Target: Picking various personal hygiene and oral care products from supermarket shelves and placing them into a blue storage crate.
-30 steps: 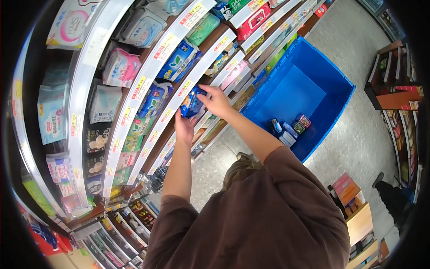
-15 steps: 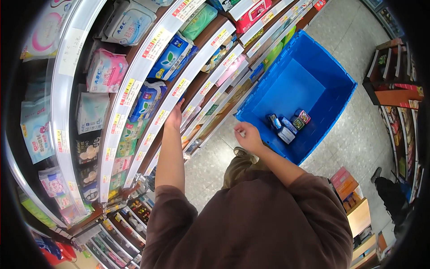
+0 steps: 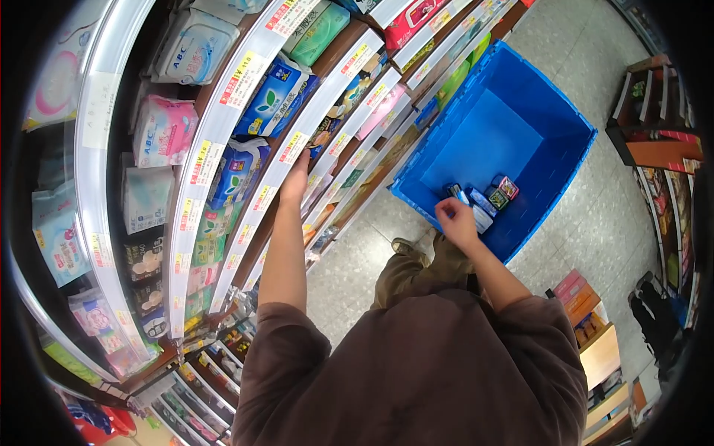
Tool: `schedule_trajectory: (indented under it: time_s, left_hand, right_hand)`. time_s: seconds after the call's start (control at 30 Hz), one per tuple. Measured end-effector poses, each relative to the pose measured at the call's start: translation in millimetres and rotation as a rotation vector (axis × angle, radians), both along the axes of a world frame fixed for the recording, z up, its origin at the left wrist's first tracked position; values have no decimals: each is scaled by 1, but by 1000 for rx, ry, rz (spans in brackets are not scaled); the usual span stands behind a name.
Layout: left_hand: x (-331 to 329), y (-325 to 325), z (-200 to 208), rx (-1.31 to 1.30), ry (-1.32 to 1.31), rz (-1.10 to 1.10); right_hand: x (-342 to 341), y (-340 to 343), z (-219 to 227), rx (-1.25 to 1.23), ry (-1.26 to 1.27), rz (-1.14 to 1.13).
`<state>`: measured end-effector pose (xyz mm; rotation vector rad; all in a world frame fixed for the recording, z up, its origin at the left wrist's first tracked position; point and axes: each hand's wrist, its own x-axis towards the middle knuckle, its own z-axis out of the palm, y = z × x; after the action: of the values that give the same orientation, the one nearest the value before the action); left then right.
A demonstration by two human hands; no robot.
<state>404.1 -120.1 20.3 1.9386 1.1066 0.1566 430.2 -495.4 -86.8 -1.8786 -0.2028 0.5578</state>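
Note:
My left hand (image 3: 297, 178) reaches in at the front edge of a lower shelf on the left. Its fingers go behind the price strip, beside a dark patterned soft pack (image 3: 323, 135), and are mostly hidden. My right hand (image 3: 457, 221) is closed, fingers curled toward the thumb, over the near side of a blue plastic crate (image 3: 513, 104). Whether something small is inside the curl I cannot make out. In the crate lie several small boxes (image 3: 499, 191), partly covered by that hand.
Shelves to the left carry blue soft packs (image 3: 277, 97), a pink pack (image 3: 165, 130) and green packs (image 3: 318, 33). On the right are a carton (image 3: 574, 296), another shelf rack (image 3: 662, 152) and a person's dark-clothed leg (image 3: 648, 320). Tiled floor (image 3: 342, 267) lies between.
My right hand has moved right, from beside the crate to over its near edge. My left hand stays at the shelf, shifted slightly. The view has tilted a little.

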Motion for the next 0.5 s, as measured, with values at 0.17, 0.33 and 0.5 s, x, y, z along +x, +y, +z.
schedule_trajectory:
  time_s: [0.17, 0.33, 0.5]
  left_hand:
    - [-5, -6, 2, -24, 21, -97]
    - [-23, 13, -14, -160, -109, -97]
    - [-67, -43, -18, 558, -238, -34]
  right_hand:
    - [37, -35, -31, -161, -57, -122]
    - [62, -60, -79, -387, -69, -176]
    - [63, -58, -115, -809, 95, 260]
